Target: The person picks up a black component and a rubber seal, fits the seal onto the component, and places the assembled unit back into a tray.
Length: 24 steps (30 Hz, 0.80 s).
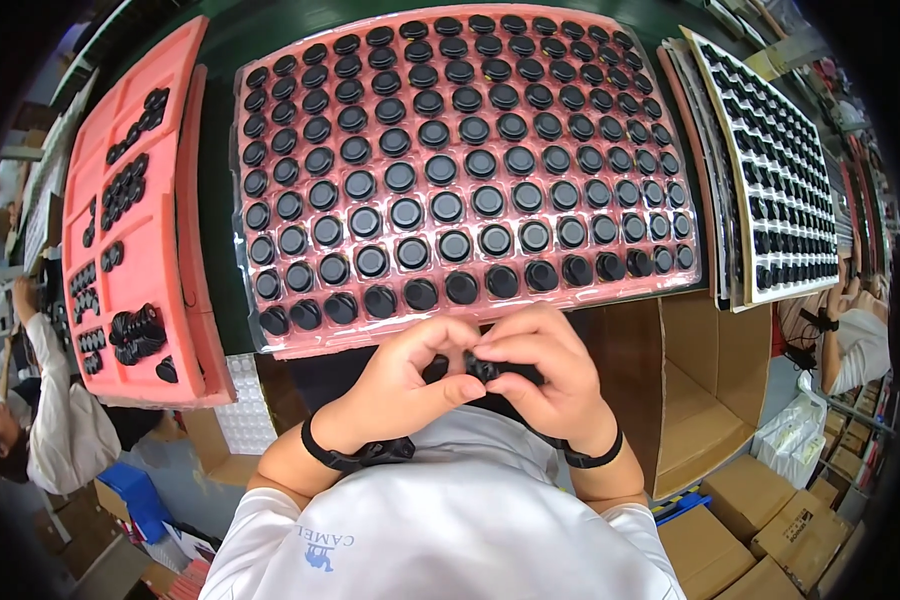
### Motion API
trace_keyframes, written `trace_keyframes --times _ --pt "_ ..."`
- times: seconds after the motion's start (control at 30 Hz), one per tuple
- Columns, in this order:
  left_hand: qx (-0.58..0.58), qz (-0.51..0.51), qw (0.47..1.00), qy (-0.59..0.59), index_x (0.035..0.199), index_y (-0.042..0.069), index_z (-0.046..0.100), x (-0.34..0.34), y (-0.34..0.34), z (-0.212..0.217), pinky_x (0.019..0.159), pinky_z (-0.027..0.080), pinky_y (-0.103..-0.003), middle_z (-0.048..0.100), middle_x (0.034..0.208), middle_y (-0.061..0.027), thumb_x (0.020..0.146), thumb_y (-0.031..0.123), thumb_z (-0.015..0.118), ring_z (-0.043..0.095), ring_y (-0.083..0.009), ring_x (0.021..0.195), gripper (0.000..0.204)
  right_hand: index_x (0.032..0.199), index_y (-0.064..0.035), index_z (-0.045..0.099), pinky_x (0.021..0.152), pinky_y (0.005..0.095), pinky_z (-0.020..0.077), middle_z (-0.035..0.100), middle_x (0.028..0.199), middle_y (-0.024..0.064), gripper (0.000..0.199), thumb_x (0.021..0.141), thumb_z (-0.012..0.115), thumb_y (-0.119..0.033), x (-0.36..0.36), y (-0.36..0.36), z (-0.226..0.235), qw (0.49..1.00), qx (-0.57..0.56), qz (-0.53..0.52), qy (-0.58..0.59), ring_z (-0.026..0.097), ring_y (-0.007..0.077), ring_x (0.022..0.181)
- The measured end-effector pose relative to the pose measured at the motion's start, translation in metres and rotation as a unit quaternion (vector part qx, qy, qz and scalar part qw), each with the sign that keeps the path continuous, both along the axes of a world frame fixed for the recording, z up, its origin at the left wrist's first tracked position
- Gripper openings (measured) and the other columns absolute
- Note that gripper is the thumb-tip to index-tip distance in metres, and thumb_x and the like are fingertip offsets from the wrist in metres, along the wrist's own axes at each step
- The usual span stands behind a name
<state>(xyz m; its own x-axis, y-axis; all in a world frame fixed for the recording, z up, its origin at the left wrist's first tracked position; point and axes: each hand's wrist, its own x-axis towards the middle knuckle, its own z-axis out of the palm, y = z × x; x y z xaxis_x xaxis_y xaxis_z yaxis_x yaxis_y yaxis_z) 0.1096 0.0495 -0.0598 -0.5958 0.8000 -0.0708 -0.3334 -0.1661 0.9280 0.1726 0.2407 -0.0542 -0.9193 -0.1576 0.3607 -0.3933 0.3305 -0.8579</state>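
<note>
Two hands meet just below the big tray: the left hand (410, 375) and right hand (550, 375) both pinch a small black part (482, 368) between their fingertips. Beyond them, the pink tray (270, 345) holds rows of round black caps (448, 206); a side tray (155, 260) holds a scattered few.

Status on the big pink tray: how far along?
Done: the pink tray looks full, a black round part in each visible pocket. In hand: left hand and right hand pinch a small black part together. Left: loose black parts on the left tray, few pockets filled.
</note>
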Motion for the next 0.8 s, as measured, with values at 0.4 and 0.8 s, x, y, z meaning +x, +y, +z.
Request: trace_keyframes --times 0.4,0.8 --pt "0.019 -0.001 0.993 -0.119 0.104 0.002 0.051 -0.005 -0.004 0.007 0.055 0.038 -0.02 0.059 0.087 -0.0075 0.091 -0.001 0.042 0.044 -0.0062 0.06 0.016 0.1 0.0005 0.059 0.072 0.0256 0.0436 0.055 0.092 0.0066 0.019 0.082 0.065 -0.005 0.017 0.057 -0.002 0.953 -0.027 -0.302 -0.008 0.052 0.013 0.078" --pt "0.006 0.009 0.998 -0.061 0.102 0.001 0.052 -0.001 0.004 0.006 0.051 0.034 -0.019 0.056 0.093 -0.0089 0.09 -0.005 0.036 0.038 -0.0043 0.056 0.021 0.098 0.0014 0.059 0.069 0.0269 0.043 0.056 0.09 0.0096 0.014 0.084 0.057 0.002 0.011 0.124 -0.01 0.832 0.4 -0.384 0.031 0.053 0.0181 0.079"
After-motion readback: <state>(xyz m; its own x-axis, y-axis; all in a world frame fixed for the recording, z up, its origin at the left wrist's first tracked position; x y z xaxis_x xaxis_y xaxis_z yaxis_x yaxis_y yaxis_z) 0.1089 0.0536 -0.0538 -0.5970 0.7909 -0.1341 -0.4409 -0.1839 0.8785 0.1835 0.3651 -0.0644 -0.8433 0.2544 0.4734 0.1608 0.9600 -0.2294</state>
